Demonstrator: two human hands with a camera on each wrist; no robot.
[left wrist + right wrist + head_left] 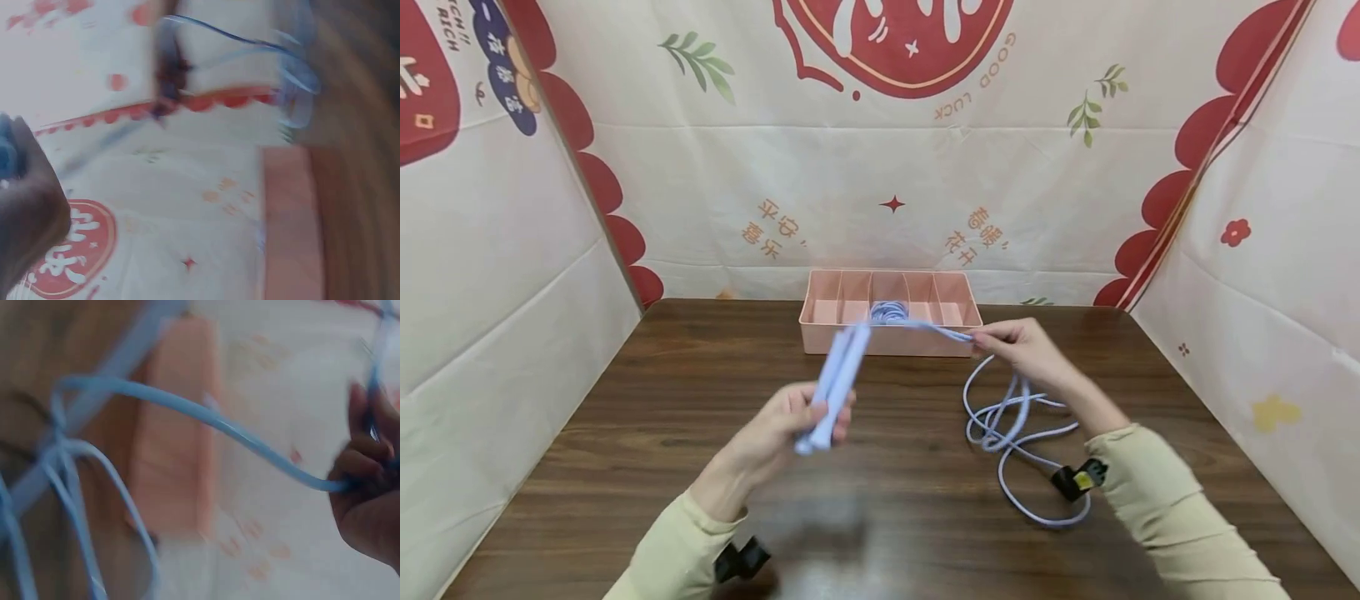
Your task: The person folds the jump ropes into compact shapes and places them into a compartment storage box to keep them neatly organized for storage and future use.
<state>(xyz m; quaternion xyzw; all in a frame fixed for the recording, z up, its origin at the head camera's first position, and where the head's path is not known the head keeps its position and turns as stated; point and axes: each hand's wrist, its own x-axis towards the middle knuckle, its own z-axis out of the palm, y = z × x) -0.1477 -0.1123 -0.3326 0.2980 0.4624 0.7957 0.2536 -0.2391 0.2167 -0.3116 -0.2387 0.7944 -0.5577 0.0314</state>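
Observation:
Two light blue jump rope handles (842, 383), side by side and tilted, are gripped in the left hand (786, 417) above the table. From their upper ends the doubled cord runs right to the right hand (1022, 348), whose thumb and fingers pinch it. More of the blue cord (1011, 437) hangs below that hand in tangled loops. In the right wrist view one cord (250, 442) curves up into the fingers. Behind the hands stands a pink divided box (887, 342), with a coiled blue cord (889, 312) in its middle compartment. The left wrist view is blurred.
The box is at the back of the dark wooden table (700, 358), close to a printed white cloth (820, 167). White cloth walls rise at left and right. Each wrist carries a small black camera, such as the left camera (741, 558).

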